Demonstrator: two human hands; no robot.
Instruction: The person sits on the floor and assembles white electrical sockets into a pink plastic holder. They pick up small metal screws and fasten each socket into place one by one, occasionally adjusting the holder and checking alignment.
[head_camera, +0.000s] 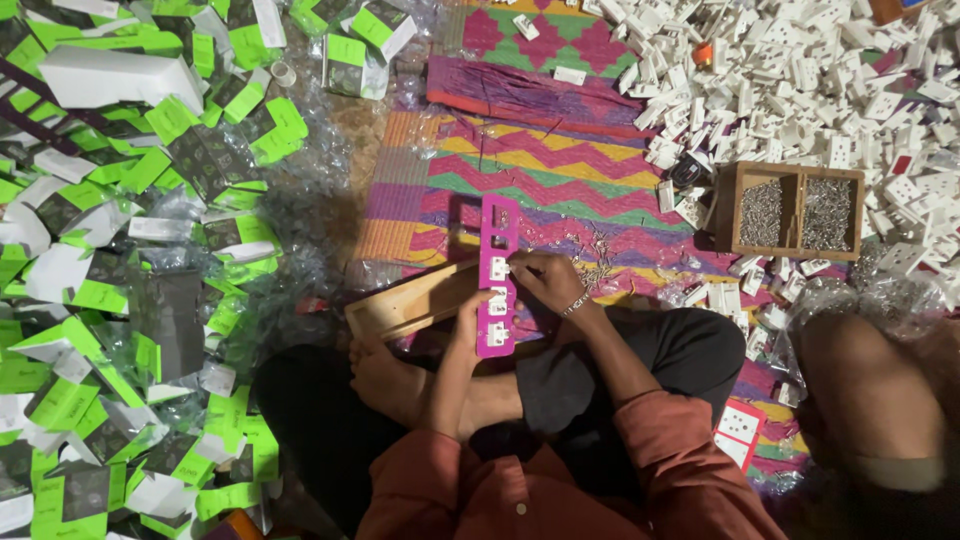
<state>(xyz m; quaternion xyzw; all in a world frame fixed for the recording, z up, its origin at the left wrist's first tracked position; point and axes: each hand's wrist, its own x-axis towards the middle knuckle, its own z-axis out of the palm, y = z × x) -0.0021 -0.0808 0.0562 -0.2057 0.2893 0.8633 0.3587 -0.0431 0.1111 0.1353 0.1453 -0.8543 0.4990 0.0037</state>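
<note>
A long pink plastic strip (497, 232) with rectangular cut-outs stands lengthwise in front of me, with small white switch parts set into its lower openings. My left hand (473, 318) grips the strip's lower left edge. My right hand (548, 277), a bracelet on its wrist, presses a white part at the strip's middle right. The strip rests over a wooden board (400, 306) that lies across my crossed legs.
A heap of white switch parts (800, 70) fills the upper right. A wooden two-compartment box (792, 209) holds small metal screws. Loose screws (598, 255) lie on the zigzag mat. Green and white cartons (110, 260) cover the left. Another person's knee (872, 392) is at right.
</note>
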